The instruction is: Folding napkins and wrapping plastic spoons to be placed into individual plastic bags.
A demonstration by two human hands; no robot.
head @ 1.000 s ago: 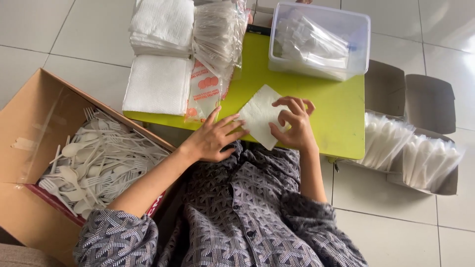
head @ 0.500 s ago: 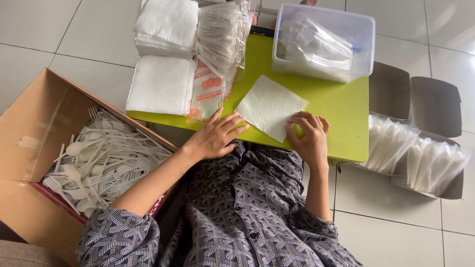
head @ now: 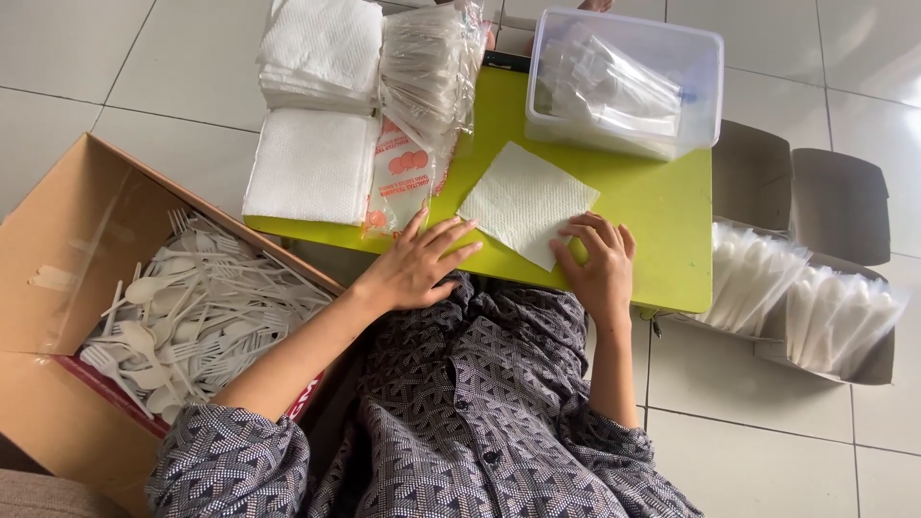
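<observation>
A white paper napkin [head: 526, 201] lies flat and diamond-wise on the small green table [head: 662, 216]. My right hand [head: 597, 261] rests palm down on the table's front edge, fingertips touching the napkin's lower right corner. My left hand [head: 417, 264] lies flat on the front edge too, fingers spread, just left of the napkin and below a clear bag of packets [head: 413, 134]. Neither hand holds anything.
Stacks of white napkins [head: 317, 115] cover the table's left end. A clear plastic tub [head: 624, 82] holding plastic bags stands at the back right. A cardboard box of white plastic spoons and forks [head: 182, 317] sits on the floor left; a box of clear wrapped packets [head: 806, 302] right.
The napkin went from held up between both hands to lying flat on the table. My right hand came down to the front edge and now touches the napkin's corner.
</observation>
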